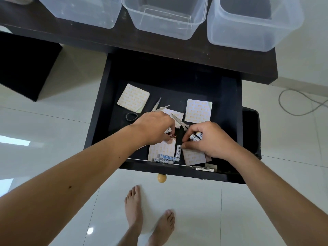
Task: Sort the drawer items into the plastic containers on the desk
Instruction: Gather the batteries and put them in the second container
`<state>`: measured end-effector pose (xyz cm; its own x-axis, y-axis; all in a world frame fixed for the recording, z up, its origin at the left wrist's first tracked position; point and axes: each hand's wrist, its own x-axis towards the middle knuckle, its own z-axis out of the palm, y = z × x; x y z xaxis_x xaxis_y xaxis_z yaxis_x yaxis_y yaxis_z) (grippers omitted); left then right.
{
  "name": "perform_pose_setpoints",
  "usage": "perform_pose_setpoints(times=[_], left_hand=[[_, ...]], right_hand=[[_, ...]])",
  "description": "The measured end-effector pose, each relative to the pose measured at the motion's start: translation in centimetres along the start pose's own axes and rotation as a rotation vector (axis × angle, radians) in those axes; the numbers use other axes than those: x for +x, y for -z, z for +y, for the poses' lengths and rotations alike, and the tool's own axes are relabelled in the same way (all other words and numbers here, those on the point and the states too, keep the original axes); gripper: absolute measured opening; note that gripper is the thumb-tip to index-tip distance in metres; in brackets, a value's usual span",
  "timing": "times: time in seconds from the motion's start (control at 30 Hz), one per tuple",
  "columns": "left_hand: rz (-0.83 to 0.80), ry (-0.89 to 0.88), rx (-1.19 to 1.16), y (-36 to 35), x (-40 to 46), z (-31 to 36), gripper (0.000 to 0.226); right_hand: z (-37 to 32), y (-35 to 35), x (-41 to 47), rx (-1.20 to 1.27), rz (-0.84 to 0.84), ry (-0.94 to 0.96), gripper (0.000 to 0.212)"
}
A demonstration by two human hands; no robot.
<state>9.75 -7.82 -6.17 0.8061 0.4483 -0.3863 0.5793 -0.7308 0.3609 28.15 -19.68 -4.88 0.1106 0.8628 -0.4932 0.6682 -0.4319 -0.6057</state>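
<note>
Near the front wall of the open black wooden drawer [99, 110], white cylindrical batteries [196, 136] are gripped in the curled right hand [207, 139], and a copper-coloured battery [47, 136] is pinched by the left hand [154, 127]. Farther back, steel scissors [178, 119] and cream patterned paper squares [198, 110] lie on the drawer floor. Beyond, three clear plastic containers [165, 16] are set on the dark desk [106, 41].

Mid-frame, both hands reach into the open drawer [99, 110]. The left hand [156, 126] and right hand [207, 139] each grip batteries
</note>
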Motion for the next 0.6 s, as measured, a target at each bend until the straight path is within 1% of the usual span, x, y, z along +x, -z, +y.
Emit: perform_pose_setpoints(times=[0.07, 0.17, 0.3, 0.4, 0.5, 0.6], left_hand=[[0.014, -0.007, -0.076, 0.1, -0.3, -0.4, 0.025], [0.026, -0.019, -0.280, 0.2, -1.1, -1.2, 0.020], [0.077, -0.015, -0.463, 0.5, -2.5, -2.4, 0.019], [0.105, 0.033, -0.608, 0.6, -3.7, -3.2, 0.020], [0.067, 0.013, -0.700, 0.7, -4.6, -3.7, 0.021], [-0.016, -0.078, -0.661, 0.7, -5.3, -3.7, 0.024]], right_hand=[[0.0, -0.3, 0.1, 0.009, -0.015, -0.018, 0.018], [-0.1, -0.6, 0.3, 0.022, -0.044, -0.026, 0.026], [-0.1, -0.8, 0.4, -0.025, -0.050, 0.042, 0.029], [-0.1, -1.2, 0.7, -0.151, -0.064, 0.132, 0.032], [0.0, -1.2, 0.7, -0.239, -0.079, 0.177, 0.036], [0.0, -1.2, 0.7, -0.309, -0.084, 0.226, 0.034]])
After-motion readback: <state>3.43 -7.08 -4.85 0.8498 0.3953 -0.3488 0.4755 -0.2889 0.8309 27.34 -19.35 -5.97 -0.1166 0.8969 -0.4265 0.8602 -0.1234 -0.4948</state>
